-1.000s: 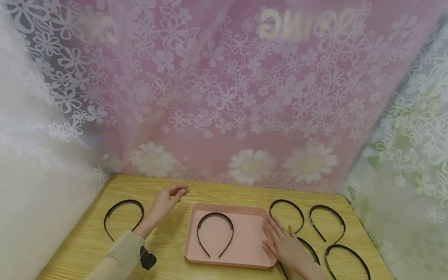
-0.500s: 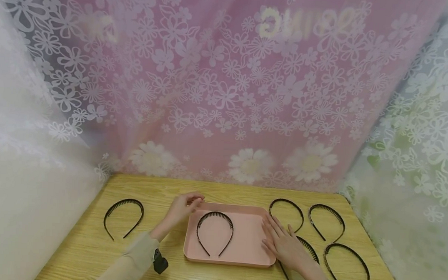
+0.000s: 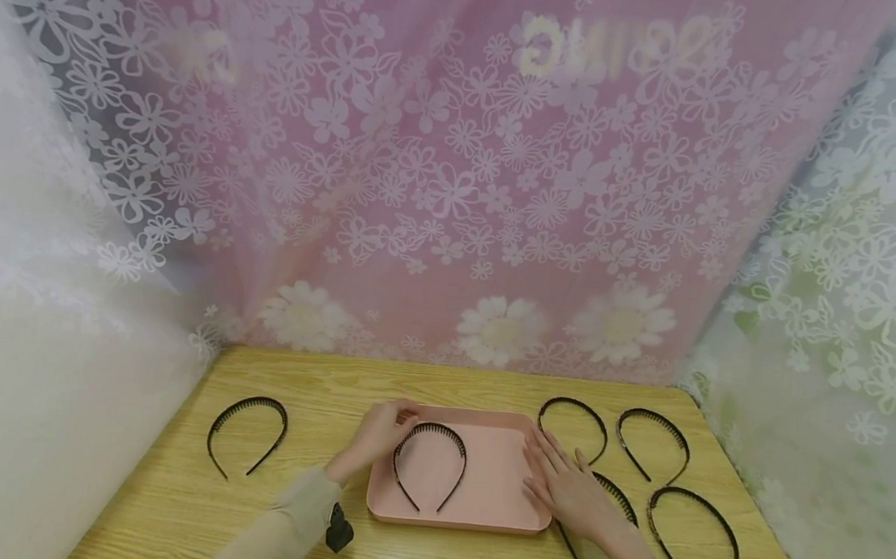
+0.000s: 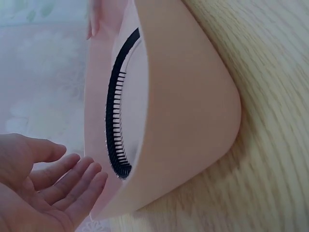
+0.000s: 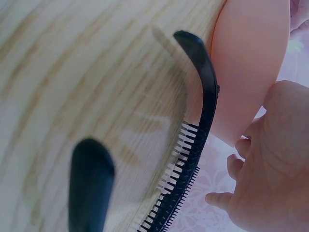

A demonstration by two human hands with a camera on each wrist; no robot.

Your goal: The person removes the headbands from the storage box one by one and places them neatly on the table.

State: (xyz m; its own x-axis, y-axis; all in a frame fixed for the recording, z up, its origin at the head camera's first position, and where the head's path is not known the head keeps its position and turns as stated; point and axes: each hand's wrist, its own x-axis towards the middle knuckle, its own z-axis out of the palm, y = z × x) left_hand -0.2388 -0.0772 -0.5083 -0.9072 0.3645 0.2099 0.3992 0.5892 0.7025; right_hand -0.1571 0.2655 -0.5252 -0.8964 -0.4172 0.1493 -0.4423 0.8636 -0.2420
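A black toothed headband point(image 3: 431, 427) lies toward the left in a pink tray point(image 3: 499, 482). My left hand point(image 3: 379, 432) is at the tray's back left corner, fingers close to the headband's top. In the left wrist view its fingers are loosely bent and hold nothing beside the headband point(image 4: 116, 111); whether they touch the tray wall cannot be told. My right hand point(image 3: 569, 495) rests over the tray's right rim with its fingers extended. Under and beside that wrist lies another headband point(image 3: 619, 492), partly hidden; in the right wrist view a headband point(image 5: 207, 92) stands near the tray's outer wall.
One headband point(image 3: 257, 400) lies on the wooden table point(image 3: 318, 507) at the left. To the right are more headbands: one behind the right hand point(image 3: 574, 401), one farther right point(image 3: 663, 418), one near the front point(image 3: 709, 497). Floral curtains point(image 3: 452, 188) enclose the table.
My left hand has moved right from the table between the left headband and the tray to the tray's back left corner. My right hand has stayed in place.
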